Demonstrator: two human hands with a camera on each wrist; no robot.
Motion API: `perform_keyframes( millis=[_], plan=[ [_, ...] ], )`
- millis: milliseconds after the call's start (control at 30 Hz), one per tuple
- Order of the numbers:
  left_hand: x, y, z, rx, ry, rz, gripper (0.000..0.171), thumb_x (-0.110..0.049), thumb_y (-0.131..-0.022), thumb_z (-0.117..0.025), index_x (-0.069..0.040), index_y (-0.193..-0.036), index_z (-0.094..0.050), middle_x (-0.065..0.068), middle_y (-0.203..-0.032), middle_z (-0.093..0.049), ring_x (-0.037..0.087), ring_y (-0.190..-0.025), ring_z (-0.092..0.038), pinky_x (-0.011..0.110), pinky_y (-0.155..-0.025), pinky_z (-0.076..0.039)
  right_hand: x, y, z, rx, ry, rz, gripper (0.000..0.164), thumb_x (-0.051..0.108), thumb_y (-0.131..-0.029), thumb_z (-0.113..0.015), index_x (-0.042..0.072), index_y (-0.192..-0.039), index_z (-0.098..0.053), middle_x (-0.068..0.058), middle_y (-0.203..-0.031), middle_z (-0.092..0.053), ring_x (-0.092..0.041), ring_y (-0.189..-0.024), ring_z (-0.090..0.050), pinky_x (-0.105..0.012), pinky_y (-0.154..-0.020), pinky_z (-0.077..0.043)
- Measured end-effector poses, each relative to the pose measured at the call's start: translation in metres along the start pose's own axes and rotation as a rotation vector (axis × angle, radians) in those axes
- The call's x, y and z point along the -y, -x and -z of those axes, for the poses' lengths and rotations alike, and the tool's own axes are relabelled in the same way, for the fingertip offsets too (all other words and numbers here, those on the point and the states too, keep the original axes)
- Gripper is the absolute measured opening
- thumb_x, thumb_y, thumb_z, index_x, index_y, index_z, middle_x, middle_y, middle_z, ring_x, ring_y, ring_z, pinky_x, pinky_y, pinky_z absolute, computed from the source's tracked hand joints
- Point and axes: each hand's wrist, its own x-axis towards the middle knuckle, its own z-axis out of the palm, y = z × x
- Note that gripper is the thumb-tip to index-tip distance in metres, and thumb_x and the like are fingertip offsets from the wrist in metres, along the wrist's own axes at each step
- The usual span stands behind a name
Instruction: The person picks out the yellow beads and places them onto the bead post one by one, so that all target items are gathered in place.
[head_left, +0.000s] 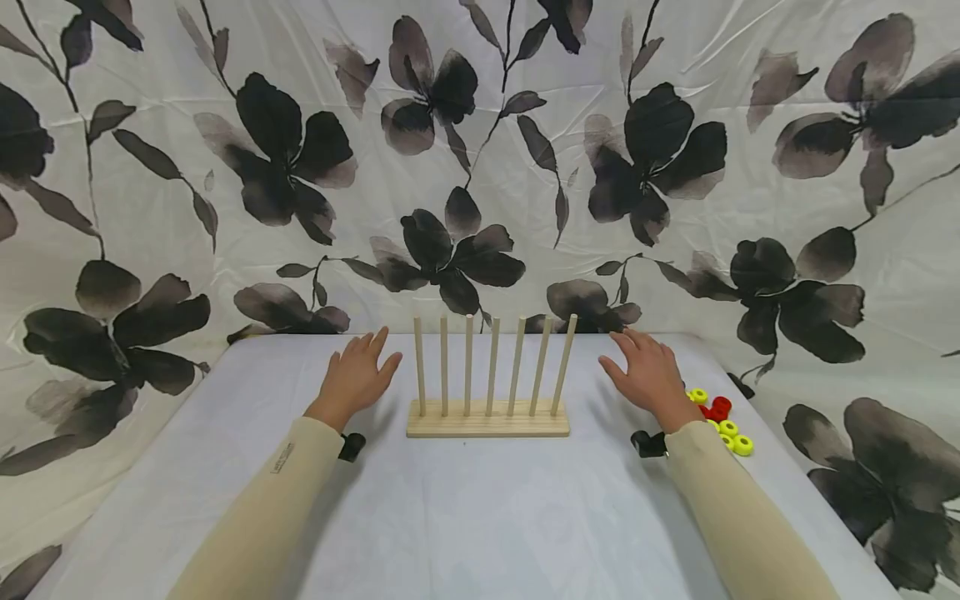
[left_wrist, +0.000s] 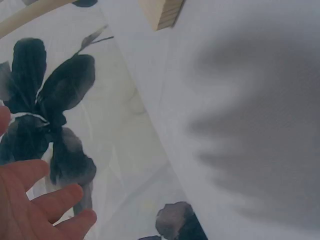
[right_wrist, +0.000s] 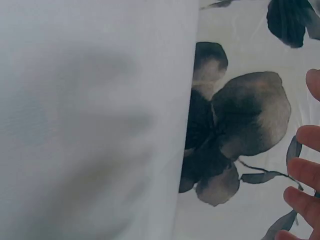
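Observation:
A wooden stand [head_left: 487, 425] with a row of several upright bare pegs [head_left: 492, 367] sits in the middle of the white table. To its left, my left hand [head_left: 356, 377] is held over the table with fingers spread, holding nothing. On the other side, my right hand [head_left: 647, 373] hovers palm down with its fingers extended, also holding nothing. Yellow rings [head_left: 742, 445] and red rings [head_left: 721, 407] lie in a small group just right of my right wrist, partly hidden by the forearm. In the left wrist view, one end of the stand's base [left_wrist: 162, 14] shows at the top.
The table [head_left: 480, 517] has a white cover, and its far edge meets a hanging cloth [head_left: 525, 167] printed with dark flowers. A black wrist strap mount [head_left: 351, 447] sits at the left wrist, another black mount [head_left: 648, 444] at the right.

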Motion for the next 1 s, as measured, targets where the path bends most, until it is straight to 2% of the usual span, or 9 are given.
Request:
perform_keyframes(
  millis=[233,367,633,800,1000],
  plan=[
    [0.003,0.007,-0.013,-0.005,0.078,-0.034,0.060,-0.036,-0.102,-0.041,-0.001,-0.150,-0.031,0.029,-0.148,-0.039,0.046,-0.137,-0.035,0.064,-0.109,-0.031,-0.007,0.011,-0.004,-0.063,-0.039,-0.007,0.056,0.039,-0.096,-0.054,0.007,-0.142,-0.046,-0.021,-0.148,-0.042,-0.041,-0.136,-0.038,-0.064,-0.111,-0.030],
    [0.004,0.011,-0.022,0.034,0.150,-0.064,0.059,-0.030,-0.099,-0.048,0.003,-0.146,-0.035,0.030,-0.146,-0.041,0.046,-0.136,-0.038,0.059,-0.111,-0.033,-0.013,0.015,-0.004,-0.073,-0.059,-0.004,0.055,0.036,-0.096,-0.055,0.006,-0.140,-0.047,-0.021,-0.146,-0.044,-0.041,-0.135,-0.039,-0.063,-0.111,-0.030],
    [0.005,0.018,-0.038,0.141,0.241,-0.067,0.056,-0.026,-0.099,-0.050,0.001,-0.146,-0.037,0.027,-0.148,-0.041,0.045,-0.138,-0.036,0.057,-0.114,-0.031,-0.020,0.023,-0.005,-0.103,-0.085,0.033,0.050,0.034,-0.095,-0.057,0.006,-0.136,-0.052,-0.020,-0.141,-0.049,-0.040,-0.133,-0.041,-0.064,-0.109,-0.031],
    [0.006,0.023,-0.045,0.208,0.281,-0.052,0.056,-0.027,-0.099,-0.050,-0.002,-0.147,-0.038,0.026,-0.149,-0.040,0.046,-0.139,-0.035,0.058,-0.114,-0.030,-0.024,0.031,-0.007,-0.109,-0.095,0.025,0.047,0.033,-0.095,-0.057,0.005,-0.133,-0.055,-0.021,-0.136,-0.053,-0.041,-0.131,-0.041,-0.065,-0.109,-0.030],
    [0.007,0.026,-0.055,0.258,0.305,-0.027,0.054,-0.031,-0.098,-0.051,-0.005,-0.145,-0.043,0.024,-0.148,-0.042,0.044,-0.139,-0.035,0.058,-0.114,-0.030,-0.028,0.037,-0.007,-0.080,-0.112,0.002,0.047,0.033,-0.095,-0.057,0.005,-0.132,-0.055,-0.022,-0.139,-0.051,-0.044,-0.135,-0.036,-0.066,-0.111,-0.026]
  ],
)
